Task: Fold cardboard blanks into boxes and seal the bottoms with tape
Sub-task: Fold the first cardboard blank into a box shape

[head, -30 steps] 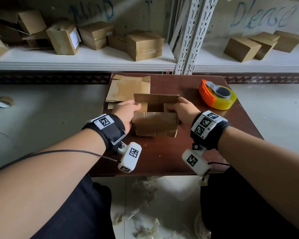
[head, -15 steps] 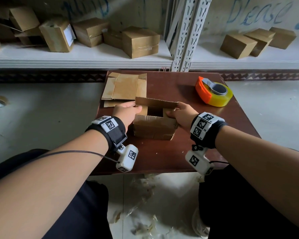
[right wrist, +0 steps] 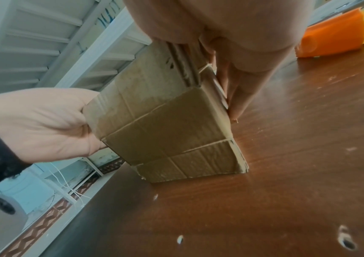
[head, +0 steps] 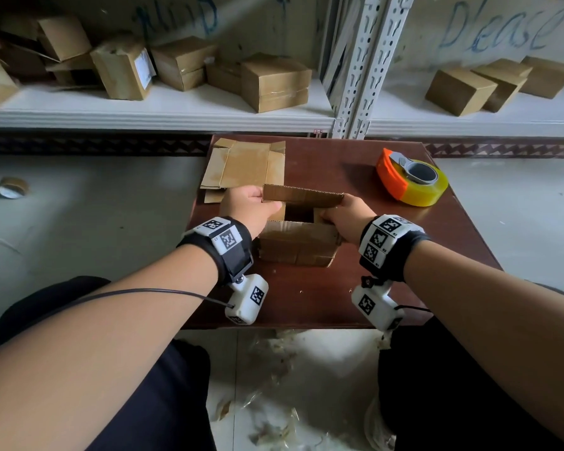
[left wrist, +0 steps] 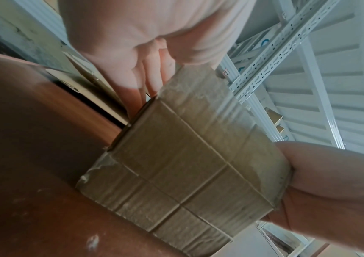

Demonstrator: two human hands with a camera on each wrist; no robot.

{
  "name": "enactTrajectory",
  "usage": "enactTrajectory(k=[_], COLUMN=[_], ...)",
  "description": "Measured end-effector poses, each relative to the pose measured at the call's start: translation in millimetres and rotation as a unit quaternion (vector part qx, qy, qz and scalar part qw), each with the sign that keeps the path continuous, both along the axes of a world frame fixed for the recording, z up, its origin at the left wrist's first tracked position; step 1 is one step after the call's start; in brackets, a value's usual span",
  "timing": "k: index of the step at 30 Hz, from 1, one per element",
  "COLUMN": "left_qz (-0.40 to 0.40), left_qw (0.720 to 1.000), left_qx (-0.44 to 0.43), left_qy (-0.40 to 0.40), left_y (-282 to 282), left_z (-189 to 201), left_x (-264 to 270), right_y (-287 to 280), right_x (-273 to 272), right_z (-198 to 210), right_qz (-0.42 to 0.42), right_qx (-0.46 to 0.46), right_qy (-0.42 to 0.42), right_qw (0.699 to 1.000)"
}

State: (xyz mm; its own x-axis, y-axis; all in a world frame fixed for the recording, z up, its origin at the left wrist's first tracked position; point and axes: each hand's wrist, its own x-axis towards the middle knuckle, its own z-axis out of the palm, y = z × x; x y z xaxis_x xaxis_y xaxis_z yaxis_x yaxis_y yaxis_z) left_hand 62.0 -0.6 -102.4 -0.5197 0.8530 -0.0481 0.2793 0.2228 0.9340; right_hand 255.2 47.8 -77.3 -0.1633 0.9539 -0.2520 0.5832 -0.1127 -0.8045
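Note:
A small brown cardboard box (head: pixel 298 245) stands on the dark wooden table (head: pixel 323 297), its top open and its far flap (head: pixel 302 195) raised. My left hand (head: pixel 246 206) grips the box's left side, fingers (left wrist: pixel 147 78) running down the outer wall. My right hand (head: pixel 347 218) holds the right side the same way, its fingers (right wrist: pixel 235 90) reaching down to the tabletop. In the wrist views the box (left wrist: pixel 187 165) (right wrist: pixel 165 125) shows old clear tape on its near face. The inside of the box is mostly hidden.
Flat cardboard blanks (head: pixel 245 166) lie stacked at the table's far left. An orange and yellow tape dispenser (head: pixel 411 179) sits at the far right. Behind, white shelves carry folded boxes (head: pixel 274 81) (head: pixel 498 83). A tape roll (head: pixel 12 187) lies on the floor at the left.
Both hands have kept their hold on the box's sides. The box has turned slightly on the table, and its far flap now leans more over the opening.

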Motion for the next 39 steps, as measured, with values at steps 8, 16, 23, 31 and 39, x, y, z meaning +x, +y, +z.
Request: enactTrajectory(k=[8, 16, 23, 31, 39], left_qz=[-0.042, -0.173, -0.185, -0.166, -0.142], left_qw=[0.977, 0.93, 0.941, 0.948, 0.958], left_qx=[-0.052, -0.052, -0.047, -0.03, -0.004], left_qy=[-0.202, -0.321, -0.28, -0.269, -0.249], left_y=[4.5, 1.8, 4.7, 3.4, -1.6], left_z=[0.0, 6.3, -2.5, -2.5, -3.6], left_x=[-6.8, -8.0, -9.6, -4.0, 4.4], right_y=[5.7, 3.9, 0.1, 0.4, -9.7], right_x=[4.3, 6.1, 5.8, 8.7, 8.4], right_z=[-0.3, 3.6, 6.0, 7.1, 3.8], right_qz=[-0.012, -0.022, -0.017, -0.006, -0.025], right_qx=[-0.027, -0.05, -0.04, -0.077, -0.105], right_qy=[-0.002, 0.004, 0.009, 0.037, 0.039], right_qw=[1.0, 0.999, 0.999, 0.996, 0.993])
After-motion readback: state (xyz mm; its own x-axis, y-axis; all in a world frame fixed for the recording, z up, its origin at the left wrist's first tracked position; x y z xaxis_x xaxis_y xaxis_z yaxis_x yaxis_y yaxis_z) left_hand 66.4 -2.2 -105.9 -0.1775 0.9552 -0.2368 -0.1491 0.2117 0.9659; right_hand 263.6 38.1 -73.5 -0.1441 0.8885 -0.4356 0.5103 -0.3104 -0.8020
